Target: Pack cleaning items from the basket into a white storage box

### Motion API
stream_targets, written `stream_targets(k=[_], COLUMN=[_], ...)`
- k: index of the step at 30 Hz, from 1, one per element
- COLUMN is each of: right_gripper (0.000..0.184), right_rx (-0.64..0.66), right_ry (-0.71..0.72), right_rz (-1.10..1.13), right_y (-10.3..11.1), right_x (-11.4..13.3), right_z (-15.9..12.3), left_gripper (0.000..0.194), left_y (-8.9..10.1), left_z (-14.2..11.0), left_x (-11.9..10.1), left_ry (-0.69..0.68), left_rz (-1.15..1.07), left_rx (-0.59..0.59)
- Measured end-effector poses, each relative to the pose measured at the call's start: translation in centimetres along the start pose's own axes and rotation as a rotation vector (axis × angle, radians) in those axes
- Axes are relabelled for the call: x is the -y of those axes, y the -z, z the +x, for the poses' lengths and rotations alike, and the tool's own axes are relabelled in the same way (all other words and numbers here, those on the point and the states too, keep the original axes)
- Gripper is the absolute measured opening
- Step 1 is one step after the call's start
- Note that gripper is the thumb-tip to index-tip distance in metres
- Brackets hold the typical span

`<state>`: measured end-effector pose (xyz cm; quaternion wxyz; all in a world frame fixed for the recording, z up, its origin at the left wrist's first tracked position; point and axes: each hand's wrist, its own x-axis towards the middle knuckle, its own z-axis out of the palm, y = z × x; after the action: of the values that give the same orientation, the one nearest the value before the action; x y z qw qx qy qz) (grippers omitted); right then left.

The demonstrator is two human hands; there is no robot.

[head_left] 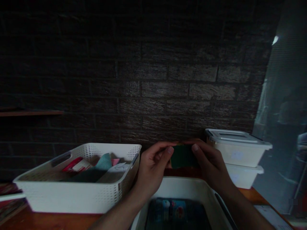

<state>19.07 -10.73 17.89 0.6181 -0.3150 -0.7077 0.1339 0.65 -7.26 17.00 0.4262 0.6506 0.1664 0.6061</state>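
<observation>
Nearest the camera is a white bin [182,182], cut off by the lower edge of the view, with a dark package [177,217] inside it that carries a bright picture label [175,209]. This bin serves as the landmark for the rest. Above its far end the person holds up a small green card [184,156], flat face toward the camera. The left hand [153,163] grips the card's left edge, thumb on the near face and fingers behind; the right hand [208,159] grips the right edge in the same way, its thumb near the upper corner. Both forearms reach in over the sides of the bin. To the left of the bin stands a white basket [74,196] with perforated walls, holding a red and white packet [78,165], a teal cloth [102,166] and something white and crumpled beside the cloth. To the right of the bin and farther back, two lidded boxes [240,153] are stacked one on the other, each with a pale label on its front. A white sheet [272,217] lies right of the bin, near the edge of the wooden counter [62,222]. Behind the bin rises a dark brick wall [153,86], with a narrow shelf [31,113] at the far left.
</observation>
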Motion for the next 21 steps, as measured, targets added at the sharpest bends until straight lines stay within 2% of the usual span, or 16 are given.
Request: stream_targets(k=[2,5,9,11,14,17,21], right_gripper=[0.026,0.025,0.026,0.024,0.025,0.041,0.050], right_rx=[-0.003,-0.034,-0.086,-0.079,0.014,0.128,0.165], right_ry=[-0.003,-0.018,-0.118,-0.106,-0.023,0.029,0.096], right_rz=[-0.013,-0.024,0.030,0.056,0.084,0.060,-0.019], right_y=[-0.12,-0.14,0.07,0.10,-0.04,-0.23,-0.29], right_x=[0.00,-0.01,-0.15,-0.10,0.11,0.16,-0.10], right_z=[0.01,-0.01,-0.08,-0.12,-0.24,-0.42,-0.49], left_gripper=[0.021,0.023,0.052,0.056,0.040,0.021,0.012], left_y=[-0.01,-0.14,-0.43,-0.49,-0.37,-0.15,-0.04], left_z=[-0.03,-0.13,-0.38,-0.43,-0.28,0.03,0.31], left_x=[0.06,0.01,-0.05,0.04,0.30,0.43,0.13], left_ry=[0.034,-0.010,-0.008,0.013,-0.011,-0.053,-0.067], left_rz=[-0.043,-0.089,-0.203,-0.213,-0.169,-0.072,0.049], left_rx=[0.002,0.068,0.223,0.242,0.191,0.109,0.028])
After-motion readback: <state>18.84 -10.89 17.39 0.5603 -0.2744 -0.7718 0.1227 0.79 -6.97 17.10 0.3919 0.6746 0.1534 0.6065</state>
